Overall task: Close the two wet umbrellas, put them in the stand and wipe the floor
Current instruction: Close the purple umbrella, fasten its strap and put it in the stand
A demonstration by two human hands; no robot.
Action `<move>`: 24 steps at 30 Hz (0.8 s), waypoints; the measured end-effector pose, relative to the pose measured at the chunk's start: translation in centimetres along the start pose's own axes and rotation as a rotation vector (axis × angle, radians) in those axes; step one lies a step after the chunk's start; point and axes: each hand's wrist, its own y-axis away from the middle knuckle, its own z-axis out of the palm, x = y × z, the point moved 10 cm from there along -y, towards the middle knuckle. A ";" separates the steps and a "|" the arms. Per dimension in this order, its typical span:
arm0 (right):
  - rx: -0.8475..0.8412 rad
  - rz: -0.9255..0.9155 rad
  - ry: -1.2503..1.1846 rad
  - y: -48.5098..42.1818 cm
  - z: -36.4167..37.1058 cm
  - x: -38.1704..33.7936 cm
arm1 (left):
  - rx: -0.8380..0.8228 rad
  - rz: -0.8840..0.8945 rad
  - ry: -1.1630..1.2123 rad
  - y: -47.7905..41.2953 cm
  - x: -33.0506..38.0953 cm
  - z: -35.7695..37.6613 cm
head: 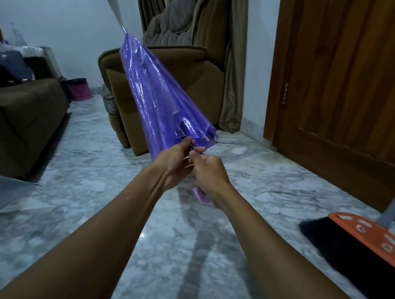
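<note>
Nearest is the glossy marble floor (188,249), with a broom (357,233) at the right edge. Above the floor the right grip (210,174) is clenched round the shaft of the purple umbrella (158,96), whose curved handle pokes out below the wrist. The left grip (173,162), touching the right, pinches at the canopy's lower rim. The canopy is folded but loose, held in the air with its tip slanting up towards the armchair (172,65). If the runner is not latched, the ribs could spring apart or nip the left fingertips. Tilting it would likely shed water onto the slippery marble. I cannot pick out a stand
</note>
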 end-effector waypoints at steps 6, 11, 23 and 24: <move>-0.070 0.122 -0.236 0.2 1.1 1.4 | -0.037 -0.035 0.006 -0.3 -0.3 -0.2; -0.104 0.126 -0.239 -0.3 1.4 1.7 | -0.060 -0.007 -0.032 -0.7 0.0 -0.9; -0.097 0.061 -0.142 0.0 1.9 1.7 | -0.030 -0.008 -0.028 -0.3 0.7 -2.9; -0.097 0.050 -0.134 -0.1 1.7 1.6 | -0.022 -0.012 -0.031 -0.2 0.6 -2.9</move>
